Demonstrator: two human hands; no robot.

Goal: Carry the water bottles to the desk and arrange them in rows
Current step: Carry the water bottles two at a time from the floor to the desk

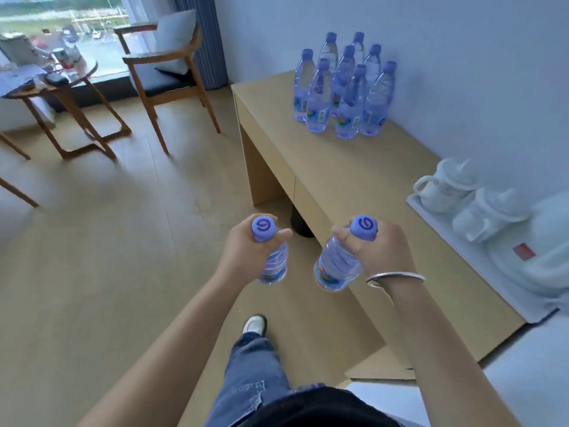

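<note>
rear bottles (358, 41) half hidden behind front ones; white tray (523, 291) cut off at right edge.

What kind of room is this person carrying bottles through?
Probably a hotel room. A white tea set on a tray sits on a long wall desk beside a cluster of water bottles, and an armchair with a small round table stands by a large window.

We see bare forearms with no sleeves reaching the wrists. On the right wrist sits a thin silver bangle (395, 277), an open band with a plain polished surface. Lower down, toward six o'clock, a black top (323, 408) covers the torso. Below it hang loose blue jeans (249, 374) with faded, worn patches. At the end of one leg is a white shoe (254, 324) with a dark sole edge.
</note>
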